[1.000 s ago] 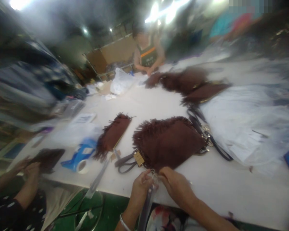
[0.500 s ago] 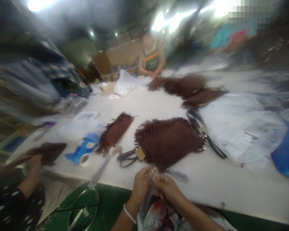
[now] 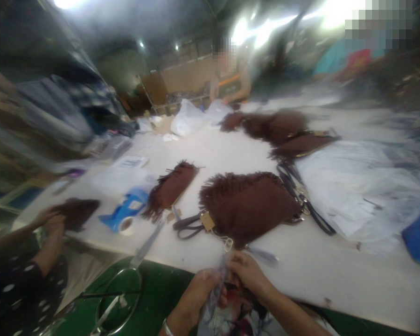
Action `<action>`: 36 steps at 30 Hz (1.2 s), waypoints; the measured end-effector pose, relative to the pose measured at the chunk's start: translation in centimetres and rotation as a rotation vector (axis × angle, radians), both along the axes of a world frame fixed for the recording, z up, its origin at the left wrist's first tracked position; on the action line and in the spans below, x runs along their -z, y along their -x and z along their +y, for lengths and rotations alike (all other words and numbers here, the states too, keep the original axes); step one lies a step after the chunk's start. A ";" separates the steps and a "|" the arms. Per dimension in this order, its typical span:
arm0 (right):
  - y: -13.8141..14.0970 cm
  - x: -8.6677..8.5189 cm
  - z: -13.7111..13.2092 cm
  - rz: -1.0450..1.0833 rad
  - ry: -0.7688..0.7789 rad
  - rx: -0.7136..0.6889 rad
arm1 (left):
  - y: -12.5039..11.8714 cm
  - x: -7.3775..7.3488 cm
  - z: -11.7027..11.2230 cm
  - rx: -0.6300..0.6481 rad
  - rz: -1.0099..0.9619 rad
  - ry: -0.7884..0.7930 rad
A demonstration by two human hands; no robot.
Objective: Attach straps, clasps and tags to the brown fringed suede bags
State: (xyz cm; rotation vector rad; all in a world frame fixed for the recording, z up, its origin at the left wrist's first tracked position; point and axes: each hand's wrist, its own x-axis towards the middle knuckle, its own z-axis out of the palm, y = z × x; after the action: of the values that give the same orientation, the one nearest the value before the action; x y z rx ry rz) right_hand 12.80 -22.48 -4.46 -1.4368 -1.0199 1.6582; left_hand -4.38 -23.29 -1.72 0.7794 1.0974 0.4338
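My left hand and my right hand meet at the table's near edge, both pinched on a thin clear plastic piece that hangs below the edge. A fine string with a small loop runs from my fingers up to a brown fringed bag lying just ahead. That bag carries a tan tag and a dark strap. A smaller brown fringed pouch lies to its left.
A blue tape dispenser sits left of the pouch. A neighbour's hands at far left hold a dark pouch. More brown bags and clear plastic sheets cover the right side. Another person sits at the white table's far end.
My hands have dropped from the bag's lower edge to the table edge, drawing the plastic piece down with them. The view has shifted slightly.
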 end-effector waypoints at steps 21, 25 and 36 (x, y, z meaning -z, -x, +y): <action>-4.0 -1.5 2.8 -0.593 -0.367 -0.153 | 1.0 -0.3 1.5 0.380 0.794 -0.611; -4.3 -1.7 3.0 -0.530 -0.355 -0.144 | 0.7 -0.8 1.8 0.484 0.912 -0.679; -5.2 -2.4 3.8 -0.419 -0.321 -0.177 | -1.1 -1.8 2.7 0.628 1.149 -0.785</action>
State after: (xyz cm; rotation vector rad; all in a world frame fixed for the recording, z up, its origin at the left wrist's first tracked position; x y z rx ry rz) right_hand 18.02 -18.70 -2.09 -1.5380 -1.6070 1.2539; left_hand -3.27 -20.54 0.11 2.1502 1.6271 -0.2200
